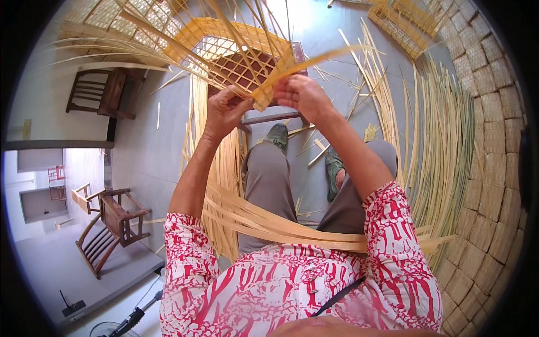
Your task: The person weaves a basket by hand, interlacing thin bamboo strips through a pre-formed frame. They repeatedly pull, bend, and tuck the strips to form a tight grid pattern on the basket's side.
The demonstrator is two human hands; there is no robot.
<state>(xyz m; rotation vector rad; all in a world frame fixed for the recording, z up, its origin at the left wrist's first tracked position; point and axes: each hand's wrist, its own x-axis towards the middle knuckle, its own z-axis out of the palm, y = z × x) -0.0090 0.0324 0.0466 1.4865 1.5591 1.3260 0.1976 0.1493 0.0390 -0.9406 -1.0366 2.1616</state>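
A half-woven bamboo basket (236,70) with an open lattice base and loose upright strips rests on a dark red-brown stool (275,117) in front of me. My left hand (225,109) is closed, pinching the near corner of the weave between thumb and fingers. At the right side of that corner is my right hand (306,96), its fingers curled and smeared by motion. Just above it a yellow bamboo strip (328,55) runs from the corner up to the right. Whether the right fingers grip this strip is unclear.
Long pale bamboo strips (269,223) lie across my lap. More strips (443,146) spread over the floor at right, beside stacked woven pieces (497,140). Another yellow basket (405,25) stands at the far right. Wooden chairs (115,222) are at left.
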